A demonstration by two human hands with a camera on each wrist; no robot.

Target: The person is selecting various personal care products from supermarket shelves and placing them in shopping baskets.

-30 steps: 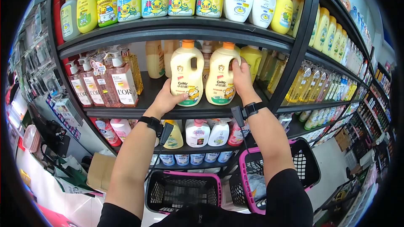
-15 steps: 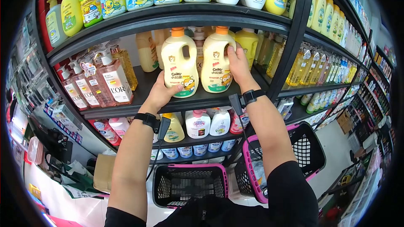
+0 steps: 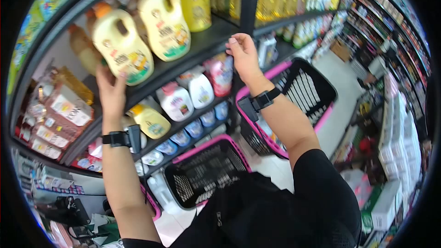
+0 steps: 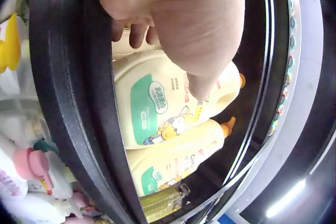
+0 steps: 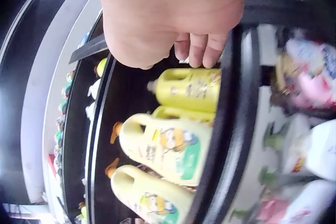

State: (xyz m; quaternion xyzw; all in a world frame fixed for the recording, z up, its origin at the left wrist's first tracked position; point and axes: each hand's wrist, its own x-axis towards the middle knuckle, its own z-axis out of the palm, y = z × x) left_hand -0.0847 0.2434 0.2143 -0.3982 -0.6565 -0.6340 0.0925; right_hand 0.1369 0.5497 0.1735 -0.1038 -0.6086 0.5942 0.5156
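Two cream bottles with orange caps, side handles and cartoon labels stand on the middle shelf: the left bottle (image 3: 121, 48) and the right bottle (image 3: 164, 20). My left hand (image 3: 111, 93) is at the left bottle's lower left side. In the left wrist view, its thumb (image 4: 202, 85) overlaps the bottle's front label, and the other fingertips show beside the bottle rather than wrapped behind it. Off to the right of both bottles, past the shelf's front edge, my right hand (image 3: 244, 55) hangs with loosely curled fingers and holds nothing. A yellow bottle (image 5: 189, 88) lies nearest it in the right wrist view.
Pink pump bottles (image 3: 71, 105) stand left on this shelf. White pump bottles (image 3: 174, 101) and a yellow bottle (image 3: 150, 121) fill the shelf below. Two black baskets with pink rims, a left basket (image 3: 206, 172) and a right basket (image 3: 298, 82), are on the floor.
My right hand has let go of the right bottle and moved right and down, away from it. My left hand has loosened from the left bottle. The head view has turned right and tilted down.
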